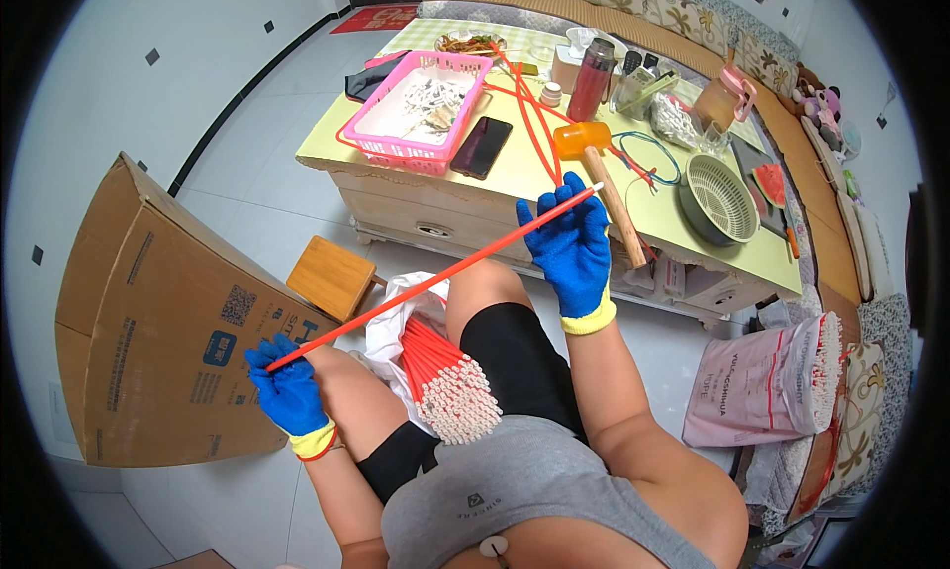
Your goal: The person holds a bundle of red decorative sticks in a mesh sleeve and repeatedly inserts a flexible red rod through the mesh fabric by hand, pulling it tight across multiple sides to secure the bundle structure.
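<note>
A long thin red rod [435,280] with a white tip slants across my lap, its right end higher in view. My left hand [287,391], in a blue glove with a yellow cuff, is closed around its lower left end. Near the white tip, my right hand [572,247], gloved the same way, holds the rod across its fingers, palm turned up. Between my thighs stands a bundle of red rods [457,399], their white ends facing me, in a white bag [388,336].
Ahead, a yellow-green table [396,185] carries a pink basket [465,109] of small white pieces, a phone [482,147], an orange-headed mallet [609,193] and a green strainer [719,198]. A cardboard box [163,322] and wooden stool [332,275] stand left; a packed sack [754,383] stands right.
</note>
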Motion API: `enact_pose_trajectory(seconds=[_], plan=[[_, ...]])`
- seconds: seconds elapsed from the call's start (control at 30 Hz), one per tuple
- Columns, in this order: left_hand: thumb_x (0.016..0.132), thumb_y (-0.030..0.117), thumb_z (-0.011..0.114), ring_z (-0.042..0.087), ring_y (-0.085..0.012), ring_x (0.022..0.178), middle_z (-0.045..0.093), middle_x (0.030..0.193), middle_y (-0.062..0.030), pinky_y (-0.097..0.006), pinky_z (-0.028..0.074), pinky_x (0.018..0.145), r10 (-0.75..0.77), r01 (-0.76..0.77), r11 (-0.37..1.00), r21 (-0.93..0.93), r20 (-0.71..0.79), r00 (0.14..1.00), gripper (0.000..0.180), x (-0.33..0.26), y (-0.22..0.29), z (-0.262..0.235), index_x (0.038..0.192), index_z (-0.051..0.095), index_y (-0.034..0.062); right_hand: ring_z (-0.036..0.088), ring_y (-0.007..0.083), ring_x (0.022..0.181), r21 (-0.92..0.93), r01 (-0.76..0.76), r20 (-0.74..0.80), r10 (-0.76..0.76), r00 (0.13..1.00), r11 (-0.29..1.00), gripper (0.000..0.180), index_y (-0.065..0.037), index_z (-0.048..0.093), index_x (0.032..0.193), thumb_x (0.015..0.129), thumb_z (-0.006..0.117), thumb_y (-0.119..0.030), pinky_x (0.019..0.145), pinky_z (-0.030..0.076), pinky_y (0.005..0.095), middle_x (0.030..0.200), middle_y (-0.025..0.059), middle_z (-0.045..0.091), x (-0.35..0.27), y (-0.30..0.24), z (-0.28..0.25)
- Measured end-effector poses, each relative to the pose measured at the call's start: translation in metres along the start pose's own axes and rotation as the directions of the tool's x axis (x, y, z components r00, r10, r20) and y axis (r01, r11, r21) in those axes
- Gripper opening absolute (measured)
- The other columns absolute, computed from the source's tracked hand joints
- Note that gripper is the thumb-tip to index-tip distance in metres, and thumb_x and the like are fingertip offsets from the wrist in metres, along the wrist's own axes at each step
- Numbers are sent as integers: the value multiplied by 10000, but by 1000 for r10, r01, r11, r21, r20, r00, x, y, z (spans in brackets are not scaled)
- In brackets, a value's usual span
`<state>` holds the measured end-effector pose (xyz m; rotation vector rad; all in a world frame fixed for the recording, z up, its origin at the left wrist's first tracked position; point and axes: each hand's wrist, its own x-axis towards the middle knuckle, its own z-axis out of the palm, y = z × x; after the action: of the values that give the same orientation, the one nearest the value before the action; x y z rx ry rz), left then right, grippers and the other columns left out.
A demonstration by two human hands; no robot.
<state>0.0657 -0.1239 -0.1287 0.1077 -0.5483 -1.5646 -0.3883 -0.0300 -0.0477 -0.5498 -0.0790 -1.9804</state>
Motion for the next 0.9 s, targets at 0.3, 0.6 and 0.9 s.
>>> enact_pose_trajectory(seconds=[0.3, 0.6, 0.9], plan=[[1061, 268, 517, 580, -225, 1278, 663, 1327, -50, -479, 319, 1221, -37, 39, 998, -41, 53, 998, 346, -3, -8, 7, 1350, 615, 104, 589, 226, 1266, 65, 11, 69, -16, 997, 998, 450, -167, 554, 1431, 1004, 611, -299, 1218, 277, 569, 1355, 25, 652, 0, 0, 14], [1031, 182, 526, 504, -163, 784, 603, 807, 0, -349, 441, 849, 142, -129, 987, 101, -143, 979, 184, -5, -14, 73, 1151, 658, 136, 580, 107, 747, 33, 90, -220, -81, 972, 995, 90, -131, 670, 962, 985, 627, -207, 867, 491, 369, 762, -36, 574, 5, -12, 10], [813, 284, 737, 591, -274, 501, 618, 616, -123, -399, 511, 539, -304, 27, 899, 436, 579, 757, 345, -20, 38, 154, 647, 685, -14, 553, 188, 529, -665, -66, 299, 346, 889, 744, 396, -117, 582, 648, 944, 644, -374, 481, 485, 331, 608, 45, 564, -32, -11, 104]])
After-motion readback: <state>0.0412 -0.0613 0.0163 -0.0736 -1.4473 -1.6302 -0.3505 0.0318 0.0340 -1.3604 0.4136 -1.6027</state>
